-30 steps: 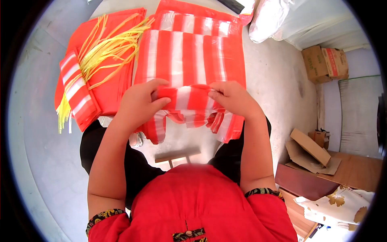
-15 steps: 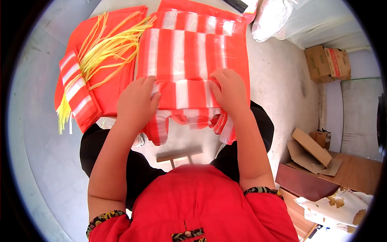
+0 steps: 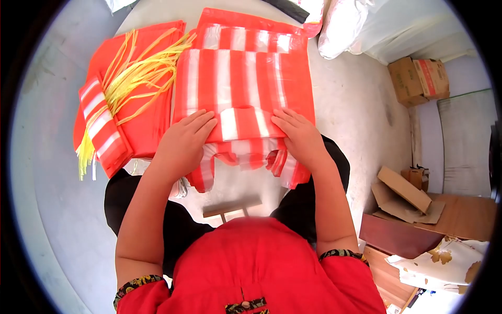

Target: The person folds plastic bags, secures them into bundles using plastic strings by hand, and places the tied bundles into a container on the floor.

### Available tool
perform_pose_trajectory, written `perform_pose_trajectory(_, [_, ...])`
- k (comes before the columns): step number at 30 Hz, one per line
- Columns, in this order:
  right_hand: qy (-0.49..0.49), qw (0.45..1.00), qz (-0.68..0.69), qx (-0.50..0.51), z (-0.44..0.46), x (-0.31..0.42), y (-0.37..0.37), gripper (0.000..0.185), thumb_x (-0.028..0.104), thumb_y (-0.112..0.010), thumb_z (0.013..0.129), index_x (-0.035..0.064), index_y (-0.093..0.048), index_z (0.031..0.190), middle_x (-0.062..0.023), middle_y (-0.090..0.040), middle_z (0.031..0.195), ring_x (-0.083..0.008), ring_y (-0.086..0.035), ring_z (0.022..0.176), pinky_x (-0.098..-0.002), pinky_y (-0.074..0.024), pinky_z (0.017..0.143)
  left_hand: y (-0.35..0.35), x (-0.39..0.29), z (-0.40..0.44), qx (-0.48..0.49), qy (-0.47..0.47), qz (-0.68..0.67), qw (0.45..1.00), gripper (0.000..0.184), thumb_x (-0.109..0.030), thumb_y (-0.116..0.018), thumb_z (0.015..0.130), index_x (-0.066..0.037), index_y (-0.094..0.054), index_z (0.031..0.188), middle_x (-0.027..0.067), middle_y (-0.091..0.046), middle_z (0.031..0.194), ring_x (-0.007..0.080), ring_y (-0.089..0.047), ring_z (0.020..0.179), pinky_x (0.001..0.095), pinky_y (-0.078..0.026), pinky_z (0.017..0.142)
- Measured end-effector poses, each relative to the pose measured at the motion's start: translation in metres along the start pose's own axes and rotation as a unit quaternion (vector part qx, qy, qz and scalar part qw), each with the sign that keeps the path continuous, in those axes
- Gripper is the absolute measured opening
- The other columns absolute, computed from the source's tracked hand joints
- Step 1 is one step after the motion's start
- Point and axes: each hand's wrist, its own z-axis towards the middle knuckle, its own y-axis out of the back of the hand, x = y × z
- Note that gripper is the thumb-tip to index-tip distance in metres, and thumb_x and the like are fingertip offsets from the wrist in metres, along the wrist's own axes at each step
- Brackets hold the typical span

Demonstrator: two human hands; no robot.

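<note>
Red-and-white striped plastic bags (image 3: 238, 78) lie in a stack before me, with a folded-over band along the near part. My left hand (image 3: 185, 140) rests flat on the left end of that band, fingers stretched out. On its right end lies my right hand (image 3: 299, 135), palm down with fingers extended. Loose striped edges hang over the near side below both hands. To the left, a rolled striped bundle (image 3: 104, 127) and a bunch of yellow strips (image 3: 141, 73) lie on a pile of plain red bags (image 3: 148, 125).
Cardboard boxes (image 3: 418, 81) stand at the upper right. An opened carton (image 3: 405, 194) sits on a brown wooden surface (image 3: 465, 217) at the lower right. A white plastic-wrapped bundle (image 3: 342, 26) is beyond the stack. A wooden bar (image 3: 231, 207) shows between my legs.
Both hands have gone from gripping the raised band of the bag to lying flat on it. The band now lies flatter on the stack. The view has shifted slightly.
</note>
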Motion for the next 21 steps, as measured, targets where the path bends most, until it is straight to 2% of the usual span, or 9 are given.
perform_pose_trajectory(3, [-0.026,0.999,0.015,0.010,0.000,-0.004,0.008,0.052,-0.011,-0.059,0.079,0.0068,-0.071,0.126,-0.0118,-0.068,0.137,-0.0334,-0.057,0.137,-0.0426,-0.0502,0.111,0.006,0.007,-0.004,-0.009,0.026,-0.028,0.999,0.052,0.007,-0.063,0.079,-0.002,-0.068,0.129,0.0147,-0.066,0.139,0.0329,-0.058,0.136,0.0438,-0.050,0.111])
perform_pose_trajectory(4, [-0.036,0.998,0.039,0.015,0.000,-0.007,0.013,0.049,-0.011,-0.059,0.081,0.0058,-0.072,0.125,-0.0117,-0.070,0.133,-0.0314,-0.060,0.133,-0.0407,-0.0512,0.108,0.009,0.008,-0.004,-0.010,0.036,-0.047,0.998,0.050,0.007,-0.062,0.079,-0.001,-0.069,0.128,0.0153,-0.068,0.136,0.0338,-0.058,0.136,0.0442,-0.051,0.110])
perform_pose_trajectory(6, [-0.056,0.994,0.089,0.026,-0.004,-0.012,0.027,0.042,-0.011,-0.061,0.085,0.0036,-0.072,0.123,-0.0114,-0.074,0.125,-0.0273,-0.067,0.124,-0.0369,-0.0533,0.104,0.022,0.012,-0.009,-0.023,0.057,-0.135,0.989,0.043,0.005,-0.065,0.082,-0.001,-0.070,0.125,0.0146,-0.073,0.125,0.0309,-0.066,0.123,0.0418,-0.054,0.102])
perform_pose_trajectory(7, [-0.110,0.980,0.157,0.046,-0.007,-0.015,0.034,0.038,-0.010,-0.061,0.088,0.0026,-0.073,0.122,-0.0095,-0.075,0.120,-0.0231,-0.068,0.118,-0.0343,-0.0533,0.101,0.029,0.014,-0.011,-0.028,0.068,-0.179,0.981,0.040,0.004,-0.067,0.084,-0.001,-0.070,0.123,0.0143,-0.075,0.119,0.0295,-0.070,0.117,0.0405,-0.055,0.099])
perform_pose_trajectory(9, [-0.214,0.929,0.291,0.087,-0.011,-0.024,0.047,0.030,-0.009,-0.063,0.092,0.0005,-0.073,0.119,-0.0057,-0.076,0.111,-0.0148,-0.070,0.106,-0.0290,-0.0534,0.095,0.041,0.017,-0.013,0.023,0.179,-0.321,0.930,0.031,-0.001,-0.070,0.088,0.000,-0.069,0.120,0.0114,-0.075,0.106,0.0213,-0.070,0.102,0.0353,-0.056,0.090])
perform_pose_trajectory(10, [-0.239,0.906,0.341,0.070,-0.013,-0.029,0.049,0.016,-0.005,-0.065,0.097,-0.0008,-0.072,0.111,0.0010,-0.072,0.099,-0.0049,-0.063,0.092,-0.0237,-0.0511,0.086,0.043,0.018,-0.013,0.049,0.233,-0.388,0.890,0.027,-0.003,-0.071,0.091,0.000,-0.069,0.118,0.0100,-0.075,0.100,0.0172,-0.071,0.095,0.0327,-0.056,0.085])
perform_pose_trajectory(13, [-0.227,0.872,0.434,-0.017,-0.007,-0.035,0.045,0.008,-0.004,-0.068,0.096,0.0010,-0.069,0.103,0.0031,-0.069,0.094,-0.0046,-0.061,0.087,-0.0232,-0.0506,0.083,0.034,0.022,-0.007,-0.032,0.263,-0.432,0.862,0.021,-0.009,-0.073,0.094,0.001,-0.067,0.111,0.0044,-0.068,0.088,0.0080,-0.061,0.082,0.0259,-0.051,0.076])
perform_pose_trajectory(14, [-0.227,0.859,0.457,-0.039,-0.003,-0.033,0.041,0.007,0.001,-0.068,0.099,0.0031,-0.065,0.105,0.0040,-0.066,0.092,-0.0043,-0.059,0.086,-0.0233,-0.0503,0.081,0.033,0.023,-0.003,-0.022,0.289,-0.435,0.852,0.012,-0.007,-0.070,0.097,-0.001,-0.064,0.105,-0.0018,-0.063,0.091,0.0057,-0.057,0.086,0.0246,-0.049,0.077])
perform_pose_trajectory(21, [-0.248,0.859,0.431,-0.119,0.003,-0.054,0.001,0.012,0.007,-0.063,0.104,0.0053,-0.063,0.117,0.0002,-0.067,0.102,-0.0068,-0.062,0.093,-0.0246,-0.0519,0.084,0.005,0.027,0.010,-0.080,0.295,-0.331,0.893,0.012,-0.011,-0.068,0.098,-0.001,-0.062,0.102,0.0003,-0.062,0.086,0.0073,-0.057,0.083,0.0256,-0.049,0.075])
